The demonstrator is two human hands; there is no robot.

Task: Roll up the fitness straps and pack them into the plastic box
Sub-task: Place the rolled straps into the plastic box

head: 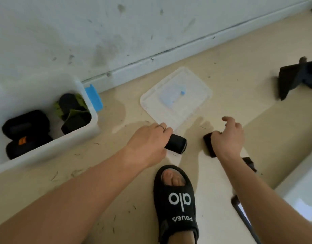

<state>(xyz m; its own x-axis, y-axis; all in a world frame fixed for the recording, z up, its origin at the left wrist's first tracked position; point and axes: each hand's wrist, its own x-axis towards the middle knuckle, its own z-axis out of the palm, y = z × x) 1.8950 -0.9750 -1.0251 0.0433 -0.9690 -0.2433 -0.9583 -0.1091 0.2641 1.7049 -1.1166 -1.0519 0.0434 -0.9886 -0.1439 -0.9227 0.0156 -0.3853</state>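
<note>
A rolled black strap [176,143] is being gripped at one end by the left hand [148,143], fingers curled round it, low over the beige floor [239,55]. A second dark strap piece [208,144] is being pressed to the floor under the right hand [228,138], whose fingers are loosely spread. The webbing is judged light, soft and liable to unroll, so the roll is best being clasped round its middle. The white plastic box [92,113], already holding dark rolls, is standing to the left by the scuffed wall [81,32], its clear lid [176,97] lying just beyond the hands. A black slipper [178,205] is showing below.
</note>
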